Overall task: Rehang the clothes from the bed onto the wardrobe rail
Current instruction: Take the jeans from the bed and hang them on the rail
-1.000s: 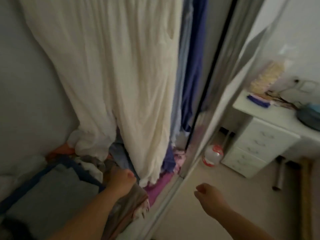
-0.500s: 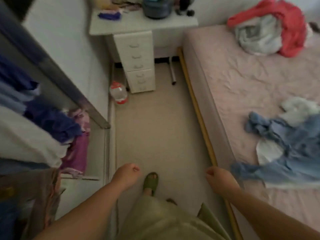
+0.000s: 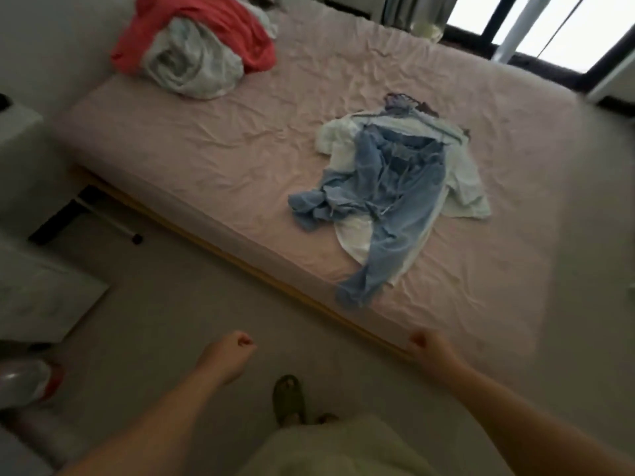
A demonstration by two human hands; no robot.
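A pale pink bed [image 3: 213,159] fills the upper middle of the head view. On its right half lies a pile of clothes: a light blue garment [image 3: 388,201] on top of a white garment [image 3: 464,187], with hangers [image 3: 412,111] at the top end. My left hand [image 3: 237,350] hovers over the floor with curled fingers and holds nothing. My right hand [image 3: 424,343] is also curled and empty, at the bed's near edge, well short of the clothes. The wardrobe rail is out of view.
A red and grey-white heap of bedding [image 3: 192,49] sits at the bed's far left corner. White drawers [image 3: 44,297] and a clear bottle with a red base [image 3: 27,379] stand at the left. Beige carpet [image 3: 165,304] lies between me and the bed. A window [image 3: 549,25] is at the far right.
My view has swung from the wardrobe's hanging clothes round to the bed. My left hand has left the clothes on the wardrobe floor. Both hands stay empty.
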